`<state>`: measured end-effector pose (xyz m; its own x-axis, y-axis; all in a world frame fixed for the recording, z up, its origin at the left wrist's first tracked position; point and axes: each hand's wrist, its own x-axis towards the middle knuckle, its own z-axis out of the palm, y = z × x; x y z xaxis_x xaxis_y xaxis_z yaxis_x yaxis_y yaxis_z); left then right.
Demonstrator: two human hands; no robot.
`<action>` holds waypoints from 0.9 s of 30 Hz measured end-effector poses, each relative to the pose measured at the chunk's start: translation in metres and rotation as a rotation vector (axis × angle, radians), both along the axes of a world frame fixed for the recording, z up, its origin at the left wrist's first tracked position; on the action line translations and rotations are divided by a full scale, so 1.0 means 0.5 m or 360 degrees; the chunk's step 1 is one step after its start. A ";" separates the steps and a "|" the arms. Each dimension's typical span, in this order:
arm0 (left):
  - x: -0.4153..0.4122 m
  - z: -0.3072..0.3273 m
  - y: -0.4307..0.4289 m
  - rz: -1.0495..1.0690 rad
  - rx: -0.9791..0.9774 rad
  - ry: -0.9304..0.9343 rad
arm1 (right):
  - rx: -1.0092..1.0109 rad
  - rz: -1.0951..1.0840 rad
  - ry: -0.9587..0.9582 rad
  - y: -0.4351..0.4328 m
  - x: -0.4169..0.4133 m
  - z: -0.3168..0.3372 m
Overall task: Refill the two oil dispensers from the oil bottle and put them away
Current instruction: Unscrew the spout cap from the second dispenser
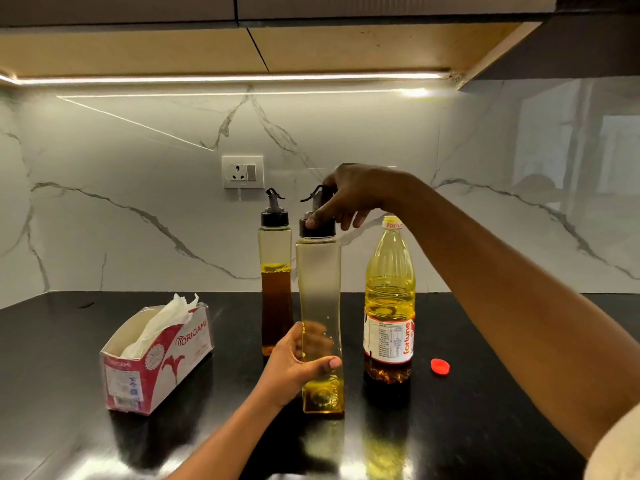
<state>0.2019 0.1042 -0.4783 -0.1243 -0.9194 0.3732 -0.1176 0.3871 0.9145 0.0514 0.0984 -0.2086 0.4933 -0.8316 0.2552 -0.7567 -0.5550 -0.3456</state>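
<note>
So the oil bottle (389, 299) is clear plastic with a red and white label. It's standing upright with the top off and is still mostly full of yellow oil. Its red cap (440, 366) lies just to the right of it.

The front dispenser (318, 289) stands upright just left of the bottle and a bit closer to me. It's tall, clear and squarish with a black spout lid, and there's only a little yellow oil at the bottom. My left hand (294, 365) grips it low and my right hand (356, 195) is on the lid.

The back dispenser (275, 271) is further left of the bottle and behind the front one. Same shape, roughly half full of darker amber oil.
</note>
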 end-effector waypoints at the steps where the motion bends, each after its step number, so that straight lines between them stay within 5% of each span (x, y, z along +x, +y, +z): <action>1: 0.001 0.001 0.000 -0.0005 0.0011 0.0015 | 0.0050 0.0047 -0.0027 -0.006 -0.003 0.001; 8: 0.003 -0.001 -0.001 -0.0011 0.0015 -0.0013 | 0.0622 0.0295 -0.0191 -0.010 -0.024 0.004; 17: 0.004 -0.001 -0.002 -0.0023 0.0028 -0.0025 | -0.0014 -0.0140 -0.0249 -0.004 0.038 -0.044; 22: 0.006 -0.003 -0.005 -0.0034 0.0023 -0.0032 | 0.0531 0.0216 -0.0544 0.001 -0.005 -0.027; 27: 0.007 -0.003 -0.005 -0.0048 0.0019 -0.0049 | 0.0595 0.0361 -0.0565 0.000 -0.048 -0.018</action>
<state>0.2052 0.1017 -0.4796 -0.1636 -0.9194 0.3578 -0.1344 0.3800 0.9152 0.0275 0.0986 -0.2173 0.6080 -0.7803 0.1468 -0.4338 -0.4813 -0.7617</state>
